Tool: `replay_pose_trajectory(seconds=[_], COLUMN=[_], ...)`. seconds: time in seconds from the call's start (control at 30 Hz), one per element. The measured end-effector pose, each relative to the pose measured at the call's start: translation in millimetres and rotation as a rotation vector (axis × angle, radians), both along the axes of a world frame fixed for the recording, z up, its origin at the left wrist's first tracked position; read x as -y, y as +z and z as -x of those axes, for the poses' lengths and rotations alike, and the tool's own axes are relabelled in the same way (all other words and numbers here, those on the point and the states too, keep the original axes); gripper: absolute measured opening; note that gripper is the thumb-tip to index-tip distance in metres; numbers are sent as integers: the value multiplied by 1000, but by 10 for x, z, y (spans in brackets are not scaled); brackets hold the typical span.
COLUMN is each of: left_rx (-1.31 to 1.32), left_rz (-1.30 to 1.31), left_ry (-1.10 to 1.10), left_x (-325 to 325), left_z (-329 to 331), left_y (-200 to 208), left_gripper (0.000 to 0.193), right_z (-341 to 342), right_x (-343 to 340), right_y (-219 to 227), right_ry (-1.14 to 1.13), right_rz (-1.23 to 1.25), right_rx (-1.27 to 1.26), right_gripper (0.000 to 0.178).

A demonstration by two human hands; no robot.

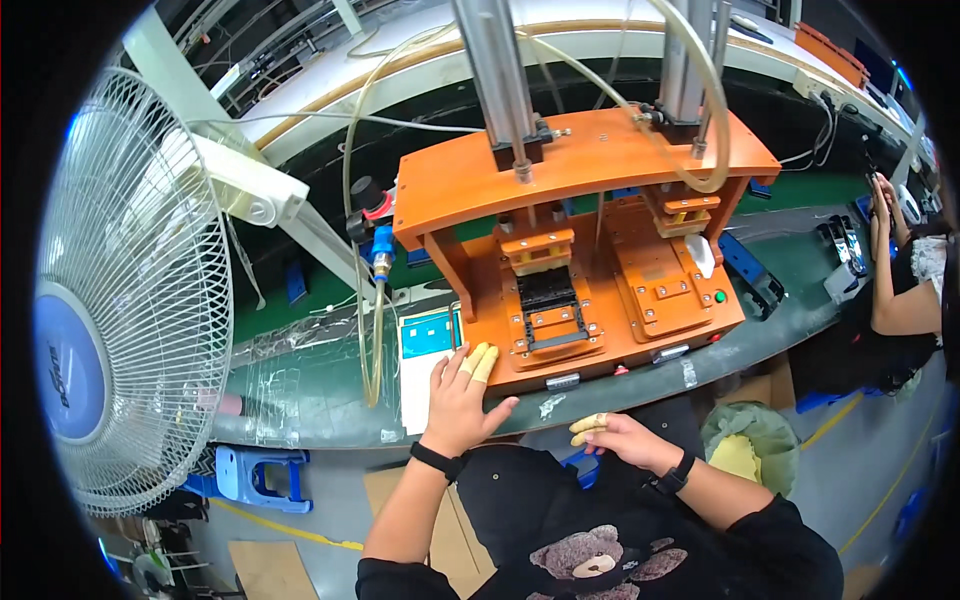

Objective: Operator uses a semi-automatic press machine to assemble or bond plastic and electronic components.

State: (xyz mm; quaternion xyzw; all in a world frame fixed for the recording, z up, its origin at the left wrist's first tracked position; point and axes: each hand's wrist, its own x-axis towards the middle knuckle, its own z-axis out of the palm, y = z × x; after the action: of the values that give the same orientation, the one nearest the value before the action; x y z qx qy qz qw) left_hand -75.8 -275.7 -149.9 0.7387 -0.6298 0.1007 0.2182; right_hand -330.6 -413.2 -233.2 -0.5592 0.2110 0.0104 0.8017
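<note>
My left hand (462,400) lies at the front left corner of the orange press (590,170), its fingers stretched out. Two fingers wear yellow finger cots. Beneath and beside it is a white sheet (418,395) with a blue rectangular piece (428,335). In front of the press, by my body, hovers my right hand (625,440); its cot-covered fingers are pressed together, and whatever they may hold is hidden. A black frame-shaped part (550,305) sits in the left fixture (560,345), below the raised press head. The right fixture (668,295) shows no part.
A large fan (130,300) stands close on the left, with a blue stool (262,478) below. Hoses hang from the regulator (381,245). Right of the press lies a dark blue holder (750,275); a lined bin (715,430) stands below. A co-worker (910,290) sits far right.
</note>
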Motion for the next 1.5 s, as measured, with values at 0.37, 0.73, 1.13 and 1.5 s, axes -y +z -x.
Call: replay_pose_trajectory(seconds=[0.37, 0.73, 1.13, 1.5], left_rx=[-186, -526, -616, -743], left_rz=[-157, 355, 191, 623], left_ry=[378, 509, 162, 663], left_x=[-731, -889, -1331, -1619], left_z=[-52, -24, 1219, 1471], left_y=[-781, -598, -453, -384], left_gripper=[65, 18, 51, 23], right_z=[-349, -587, -979, -937], right_x=[-283, -376, -877, -1337], right_y=[-107, -68, -50, 346], right_ry=[111, 202, 20, 506], right_rz=[-27, -51, 152, 653], right_rx=[43, 44, 77, 419], right_gripper=[31, 33, 20, 25])
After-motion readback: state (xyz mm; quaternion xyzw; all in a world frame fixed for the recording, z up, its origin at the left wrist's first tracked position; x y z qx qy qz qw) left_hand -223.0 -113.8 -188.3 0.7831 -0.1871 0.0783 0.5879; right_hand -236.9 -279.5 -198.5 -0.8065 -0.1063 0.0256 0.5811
